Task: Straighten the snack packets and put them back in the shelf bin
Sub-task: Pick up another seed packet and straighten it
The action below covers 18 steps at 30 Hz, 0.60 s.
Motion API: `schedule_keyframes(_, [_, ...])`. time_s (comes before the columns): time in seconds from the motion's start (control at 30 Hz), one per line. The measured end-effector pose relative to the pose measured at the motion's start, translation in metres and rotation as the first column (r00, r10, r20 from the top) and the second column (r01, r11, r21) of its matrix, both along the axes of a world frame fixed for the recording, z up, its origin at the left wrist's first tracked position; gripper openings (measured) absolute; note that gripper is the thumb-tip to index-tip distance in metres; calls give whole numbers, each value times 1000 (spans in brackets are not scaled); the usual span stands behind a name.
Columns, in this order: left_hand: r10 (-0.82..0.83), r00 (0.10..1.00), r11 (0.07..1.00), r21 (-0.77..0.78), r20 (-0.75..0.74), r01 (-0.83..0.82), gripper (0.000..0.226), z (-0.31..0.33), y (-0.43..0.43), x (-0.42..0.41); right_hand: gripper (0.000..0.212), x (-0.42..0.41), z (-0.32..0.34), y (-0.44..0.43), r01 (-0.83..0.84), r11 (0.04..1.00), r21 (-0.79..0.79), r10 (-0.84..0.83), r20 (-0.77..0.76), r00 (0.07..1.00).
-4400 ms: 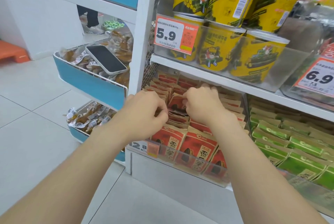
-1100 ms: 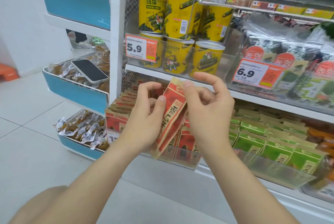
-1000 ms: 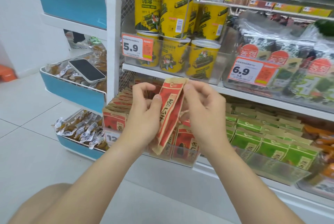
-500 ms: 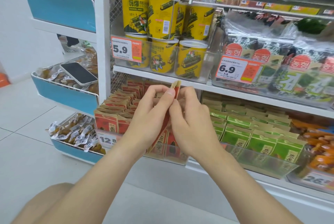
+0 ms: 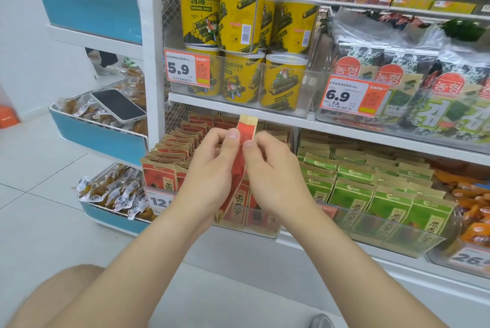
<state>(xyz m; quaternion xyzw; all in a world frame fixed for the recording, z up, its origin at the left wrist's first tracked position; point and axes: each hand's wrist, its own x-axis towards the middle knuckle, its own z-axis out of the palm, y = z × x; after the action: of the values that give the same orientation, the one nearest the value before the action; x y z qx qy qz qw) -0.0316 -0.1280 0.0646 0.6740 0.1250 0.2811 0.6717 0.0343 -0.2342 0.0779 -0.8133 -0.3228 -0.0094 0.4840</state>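
Both hands are raised in front of the lower shelf, pressed close together with one red packet (image 5: 238, 168) between them. Left hand (image 5: 212, 179) has its fingers curled round the packet's left face, thumb tip laid flat near the top. Right hand (image 5: 273, 182) pinches the other face, thumb tip just beside the left thumb. The packet stands nearly upright and edge-on to the camera, its tan top strip poking out above both thumbs and its lower corner showing below the left palm.

Directly behind and below the hands sits the clear shelf bin (image 5: 262, 221), with more red packets (image 5: 169, 155) standing in rows to the left of the left hand and a few at its front wall under the wrists. To the right of the right hand, green packets (image 5: 371, 192) fill the neighbouring bin. Above the hands, on the next shelf up, yellow tubs (image 5: 238, 23) are stacked two high behind a 5.9 price tag (image 5: 187, 68). Further left of the left hand, a phone (image 5: 118, 105) lies screen-up on wrapped snacks in a blue side bin (image 5: 98, 139).
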Motion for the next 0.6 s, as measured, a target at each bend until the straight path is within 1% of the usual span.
schedule_keyframes(0.03, [4, 1000, 1000, -10, 5, -4, 33, 0, 0, 0, 36, 0, 0, 2, -8, 1000, 12, 8, -22, 1000])
schedule_keyframes(0.1, [14, 1000, 999, -41, 7, -14, 35, 0, 1, 0, 37, 0, -1, 2, -31, 996, 85, 38, -77, 996])
schedule_keyframes(0.17, [32, 999, 995, -92, 14, -31, 34, 1, 0, 2, 31, 0, 1, -1, -66, 988, 139, 85, -137, 987])
schedule_keyframes(0.23, [61, 998, 984, -172, 33, -55, 37, 2, -2, 6, 23, 0, 2, -4, -104, 990, 97, 123, -211, 970])
schedule_keyframes(0.3, [94, 994, 968, -236, 53, -79, 43, 3, -5, 8, 32, 3, 1, -8, -139, 989, 50, 148, -344, 927])
schedule_keyframes(0.37, [107, 993, 957, -275, 57, -88, 46, 5, -6, 9, 42, 6, 0, -12, -176, 981, 80, 193, -475, 859])
schedule_keyframes(0.4, [97, 994, 958, -277, 54, -79, 45, 6, -6, 10, 41, 6, 1, -13, -187, 976, 107, 215, -500, 839])
schedule_keyframes(0.43, [73, 996, 963, -265, 50, -58, 43, 6, -4, 9, 37, 6, 1, -14, -176, 975, 133, 220, -503, 836])
schedule_keyframes(0.5, [2, 1000, 979, -206, 20, 2, 34, 7, 0, 8, 30, 7, 2, -12, -100, 975, 198, 183, -466, 866])
schedule_keyframes(0.6, [-59, 998, 996, -75, -32, 56, 23, 7, 1, 5, 32, 7, 2, -11, 6, 977, 212, 58, -294, 954])
